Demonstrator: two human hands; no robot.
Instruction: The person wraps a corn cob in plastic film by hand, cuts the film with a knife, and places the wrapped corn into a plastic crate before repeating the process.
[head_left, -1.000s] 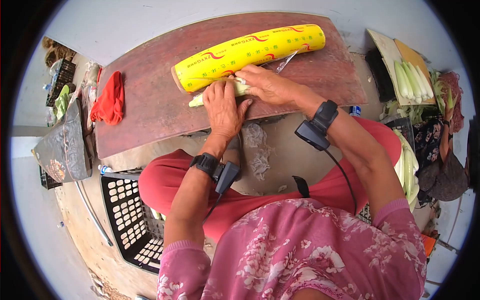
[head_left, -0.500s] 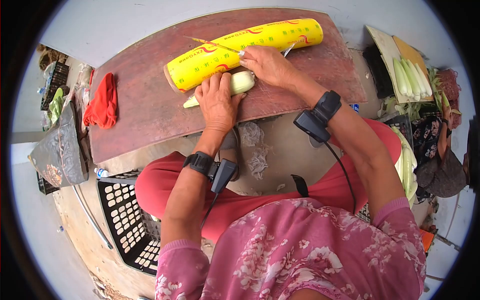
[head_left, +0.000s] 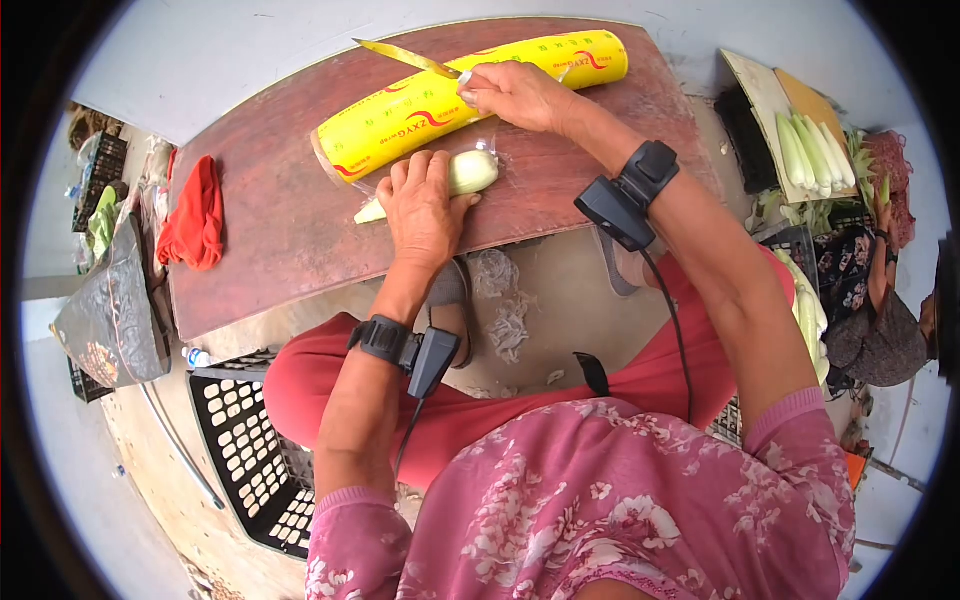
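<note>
My left hand point(head_left: 422, 205) is closed over a pale green, tapered vegetable stem point(head_left: 474, 173) that lies on the table near its front edge. Clear cling film shows around the stem and between it and the yellow roll of cling film point(head_left: 420, 118). The roll lies slantwise behind the stem, printed with red and green marks. In my right hand point(head_left: 515, 95) is a knife point(head_left: 405, 55), gripped by its handle. Its long yellowish blade points up and left over the far side of the roll. Both of my wrists wear black straps with small devices.
The dark red table point(head_left: 270, 270) carries a red cloth point(head_left: 195, 220) at the left. A black crate point(head_left: 245, 440) stands beside my left knee. More pale stems point(head_left: 815, 150) lie on a board at the right, where another person point(head_left: 880, 335) sits.
My right hand has moved slightly up and left, and the knife blade now shows broader beyond the roll. The roll has turned a little, and more film shows between it and the stem.
</note>
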